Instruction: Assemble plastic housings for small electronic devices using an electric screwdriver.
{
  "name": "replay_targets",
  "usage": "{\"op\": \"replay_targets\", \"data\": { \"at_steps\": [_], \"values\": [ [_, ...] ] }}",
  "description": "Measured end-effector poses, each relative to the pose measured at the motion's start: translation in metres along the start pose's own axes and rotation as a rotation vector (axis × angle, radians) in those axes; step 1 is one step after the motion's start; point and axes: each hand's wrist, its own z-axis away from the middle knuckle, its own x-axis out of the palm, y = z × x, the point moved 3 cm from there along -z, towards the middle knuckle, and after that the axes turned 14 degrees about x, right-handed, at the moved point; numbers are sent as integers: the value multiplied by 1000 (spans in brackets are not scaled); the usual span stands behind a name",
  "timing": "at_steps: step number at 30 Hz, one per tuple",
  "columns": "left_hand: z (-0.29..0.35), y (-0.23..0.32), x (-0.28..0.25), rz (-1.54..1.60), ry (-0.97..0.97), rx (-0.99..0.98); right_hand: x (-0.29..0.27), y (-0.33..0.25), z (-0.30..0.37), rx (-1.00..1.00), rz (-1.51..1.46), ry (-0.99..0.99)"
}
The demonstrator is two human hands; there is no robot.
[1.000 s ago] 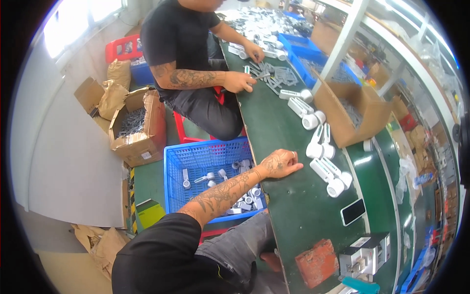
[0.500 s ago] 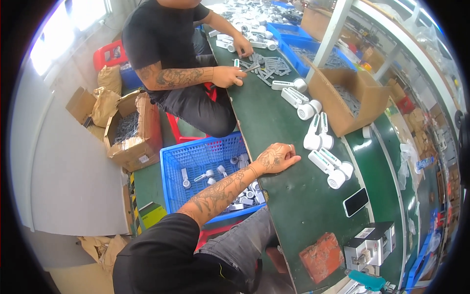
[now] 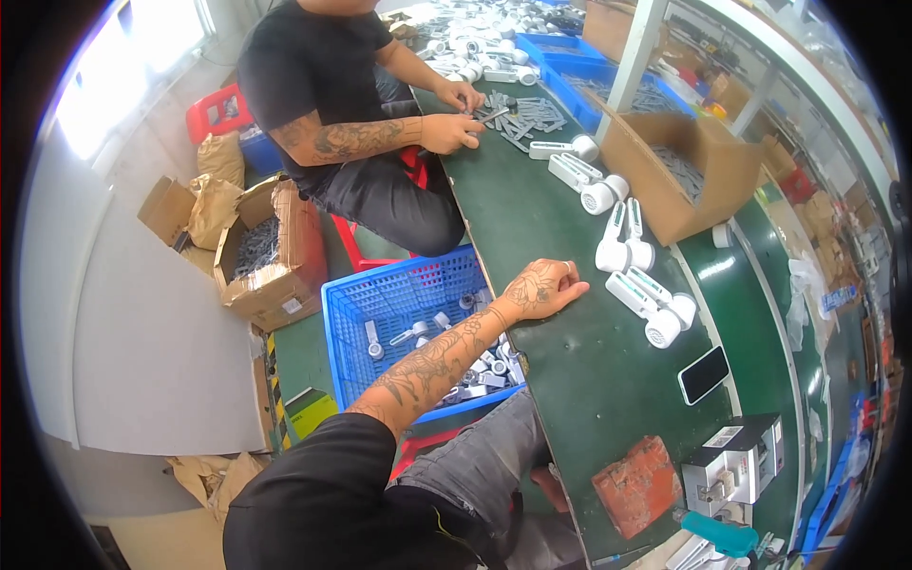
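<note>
My left hand [image 3: 540, 290] rests back up on the green table [image 3: 570, 380] near its left edge. The fingers are curled under and the thumb lies forward; I see nothing held. To its right lie several white handled pieces with round, grilled heads [image 3: 662, 328], set in pairs along the table. My right hand does not show. Across the table a co-worker's hands [image 3: 454, 133] work with a slim metal tool [image 3: 494, 115] over a pile of flat grey strips [image 3: 534, 119].
Beneath my forearm a blue crate [image 3: 356, 318] holds several white pieces. Right of me are a phone [image 3: 704, 374], a reddish block [image 3: 638, 486], a metal box device [image 3: 727, 470] and a teal-handled tool [image 3: 719, 535]. An open carton [image 3: 674, 180] stands farther back.
The view has shifted slightly, so most things on the table sit a little farther right. The co-worker's hands have drawn closer together. My left hand stays resting on the table.
</note>
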Motion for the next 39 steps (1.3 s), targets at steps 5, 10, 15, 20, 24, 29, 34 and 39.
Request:
{"op": "replay_targets", "data": {
  "at_steps": [5,10,15,20,24,29,34,39],
  "values": [
    [2,6,0,12,-4,4,95,-93,96,-28,-59,8],
    [-6,6,5,27,-9,17,136,-134,161,-63,-116,14],
    [-5,5,-3,16,5,-28,138,-103,187,151,140,-73],
    [1,8,-8,-43,11,14,150,-63,168,341,150,-101],
    [0,9,19,-23,-20,49,146,-46,145,566,188,-141],
    [-10,33,18,-160,-31,140,121,40,159,521,607,-478],
    [11,22,21,45,242,139,203,6,152,819,-250,-550],
    [29,213,110,505,-10,187,135,-15,147,854,-324,-426]
  ]
}}
